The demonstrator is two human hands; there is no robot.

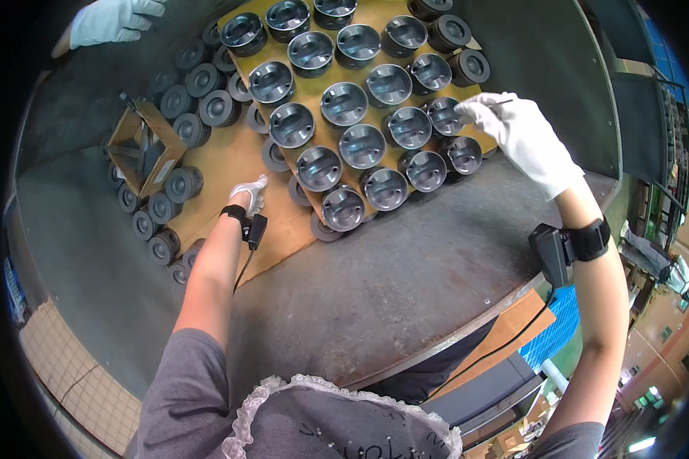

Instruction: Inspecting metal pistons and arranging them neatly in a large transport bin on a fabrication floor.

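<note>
My right hand, in a white glove, is raised beside the right edge of the upper layer of pistons. Its fingers close on a thin dark stick-like thing, mostly hidden by the glove. The nearest piston sits just left of the fingertips. Shiny metal pistons stand in rows, hollow side up, on a brown cardboard sheet. My left hand, also gloved, is over the lower cardboard, thumb apart from the fingers. Left of the upper sheet, several dull grey pistons lie with their round faces up.
A small open cardboard box with tools in it rests on grey pistons at the left. Another person's gloved hand shows at the top left. Grey metal walls surround the worktable, whose front edge curves near my body.
</note>
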